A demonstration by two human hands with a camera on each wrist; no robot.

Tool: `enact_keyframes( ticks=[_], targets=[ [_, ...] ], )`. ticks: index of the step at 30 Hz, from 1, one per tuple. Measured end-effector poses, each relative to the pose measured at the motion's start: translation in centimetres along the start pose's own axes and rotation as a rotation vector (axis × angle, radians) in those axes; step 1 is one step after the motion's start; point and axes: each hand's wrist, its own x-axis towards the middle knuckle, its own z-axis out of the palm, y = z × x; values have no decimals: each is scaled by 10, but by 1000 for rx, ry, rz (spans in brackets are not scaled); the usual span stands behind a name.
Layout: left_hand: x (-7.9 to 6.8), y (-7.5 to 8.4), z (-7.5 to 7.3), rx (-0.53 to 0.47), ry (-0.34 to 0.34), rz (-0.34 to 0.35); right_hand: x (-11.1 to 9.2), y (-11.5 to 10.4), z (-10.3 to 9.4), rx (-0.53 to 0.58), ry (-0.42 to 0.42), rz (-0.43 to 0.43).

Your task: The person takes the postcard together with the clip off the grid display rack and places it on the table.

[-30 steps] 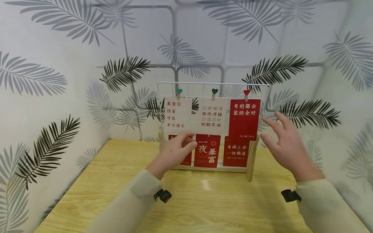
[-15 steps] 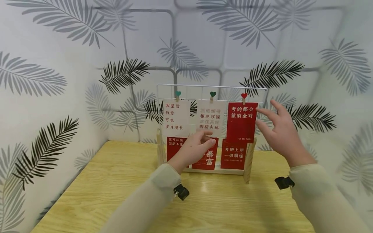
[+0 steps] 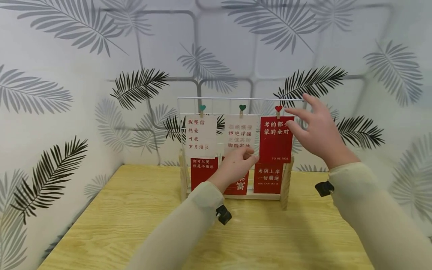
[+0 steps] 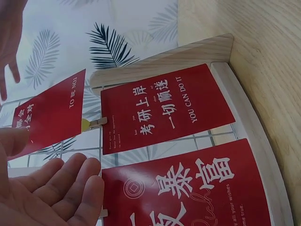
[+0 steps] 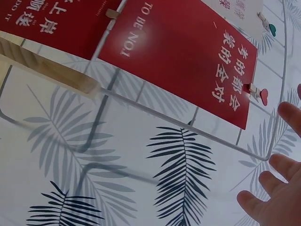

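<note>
My right hand (image 3: 318, 129) reaches towards the top right red card (image 3: 275, 144), its fingers spread beside the red heart clip (image 3: 278, 109). In the right wrist view the fingertips (image 5: 287, 115) are apart from that clip and near the frame's corner. My left hand (image 3: 236, 167) hovers before the lower middle red card (image 4: 188, 188), fingers loosely bent and holding nothing. It partly hides that card in the head view. A yellow-headed clip (image 4: 91, 124) grips the lower right red card (image 4: 167, 109), just behind the top right card's hanging edge.
The white wire grid (image 3: 216, 99) stands in a wooden base (image 3: 285, 183) on the yellow wood table (image 3: 135, 217). Two white cards, one on the left (image 3: 200, 137), hang from a teal heart clip (image 3: 202, 108) and a green heart clip (image 3: 242, 108). Leaf-patterned walls stand behind.
My left hand has moved right, from the lower left card across to the lower middle one. My right hand has risen and moved left, towards the red heart clip. The cards still hang in place.
</note>
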Motion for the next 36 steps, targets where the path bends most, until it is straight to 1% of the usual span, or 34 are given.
enact_keyframes(
  ticks=[6,12,15,22,30,36],
  targets=[
    [6,3,5,-5,11,-21,17,-8,-2,-68,-10,-57],
    [11,8,10,-24,30,-42,29,-12,-2,-134,-6,-88],
    [13,11,12,-39,45,-43,33,-14,-1,-188,-2,-111],
    [17,15,19,-53,93,-15,35,-13,4,-276,-25,-109],
    [21,19,28,-83,173,22,37,-14,10,-313,-70,-76],
    [24,23,27,-60,214,63,42,-18,11,-300,-36,-72]
  ],
)
